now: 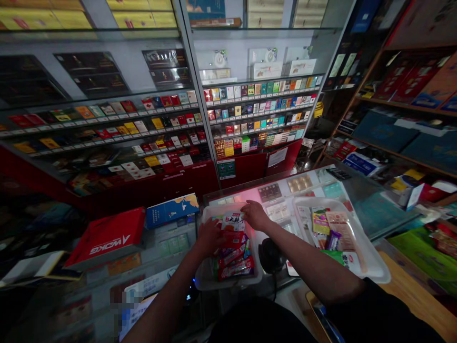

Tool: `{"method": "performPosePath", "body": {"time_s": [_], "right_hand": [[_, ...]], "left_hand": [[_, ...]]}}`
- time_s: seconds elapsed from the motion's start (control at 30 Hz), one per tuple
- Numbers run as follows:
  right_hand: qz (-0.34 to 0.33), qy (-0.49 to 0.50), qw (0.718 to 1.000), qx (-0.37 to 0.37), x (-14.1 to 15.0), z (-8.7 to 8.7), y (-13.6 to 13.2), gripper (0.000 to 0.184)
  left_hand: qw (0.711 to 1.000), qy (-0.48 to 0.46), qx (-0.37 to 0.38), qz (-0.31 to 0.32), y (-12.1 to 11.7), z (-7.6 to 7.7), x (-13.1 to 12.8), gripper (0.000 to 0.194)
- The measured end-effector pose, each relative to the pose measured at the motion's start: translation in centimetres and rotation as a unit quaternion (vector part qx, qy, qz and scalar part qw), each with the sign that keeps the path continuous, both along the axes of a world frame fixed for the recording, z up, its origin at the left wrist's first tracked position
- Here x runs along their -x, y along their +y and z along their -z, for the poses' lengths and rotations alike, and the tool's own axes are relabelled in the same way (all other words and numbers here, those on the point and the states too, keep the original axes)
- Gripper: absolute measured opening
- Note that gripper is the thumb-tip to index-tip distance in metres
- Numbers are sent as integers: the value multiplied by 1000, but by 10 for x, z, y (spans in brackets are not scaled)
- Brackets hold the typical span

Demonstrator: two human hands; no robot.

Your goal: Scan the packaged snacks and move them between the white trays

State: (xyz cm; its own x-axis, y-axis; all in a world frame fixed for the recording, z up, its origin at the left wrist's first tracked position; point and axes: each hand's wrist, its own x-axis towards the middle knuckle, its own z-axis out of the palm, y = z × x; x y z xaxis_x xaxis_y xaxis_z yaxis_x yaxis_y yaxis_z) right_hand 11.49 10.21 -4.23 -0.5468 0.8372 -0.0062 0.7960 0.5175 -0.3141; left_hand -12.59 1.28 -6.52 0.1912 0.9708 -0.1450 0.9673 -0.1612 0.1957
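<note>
Two bare hands reached over two white plastic trays on the glass counter (378,202). The left hand (210,237), fingers half curled, lay against a stack of at least four red snack packets (235,257) in the tray (228,283) at lower centre, its grip impossible to judge; the right hand (255,215), loosely open and holding nothing visible, sat at that tray's far rim. The second tray (371,267), at lower right, held assorted packets (333,233), overlapping and hard to count.

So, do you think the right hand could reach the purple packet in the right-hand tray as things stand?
Probably yes: the right forearm crosses that tray's edge, and nothing tall stands between the right hand and the purple packet.
</note>
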Motion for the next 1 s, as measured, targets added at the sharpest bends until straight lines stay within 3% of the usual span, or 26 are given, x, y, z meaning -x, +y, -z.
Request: {"method": "performPosePath", "body": {"time_s": [0.17, 0.37, 0.53, 0.7, 0.83, 1.0], "right_hand": [[-10, 57, 998, 9, -21, 2, -3, 26], [34, 104, 993, 40, -55, 0, -12, 28], [51, 142, 987, 49, -83, -8, -15, 27], [100, 191, 977, 8, -114, -7, -7, 27], [86, 202, 975, -42, -147, 0, 2, 24], [63, 179, 978, -82, -188, 16, 8, 8]], "left_hand": [[1000, 8, -13, -14, -9, -3, -15, 19], [1000, -17, -17, 2, -16, -10, -31, 21], [998, -24, -39, -46, -13, -13, -46, 20], [996, -2, -88, -17, -3, -40, -69, 20], [986, 25, -165, 24, 1, -61, -94, 20], [972, 35, -218, 79, 5, -67, -123, 21]]}}
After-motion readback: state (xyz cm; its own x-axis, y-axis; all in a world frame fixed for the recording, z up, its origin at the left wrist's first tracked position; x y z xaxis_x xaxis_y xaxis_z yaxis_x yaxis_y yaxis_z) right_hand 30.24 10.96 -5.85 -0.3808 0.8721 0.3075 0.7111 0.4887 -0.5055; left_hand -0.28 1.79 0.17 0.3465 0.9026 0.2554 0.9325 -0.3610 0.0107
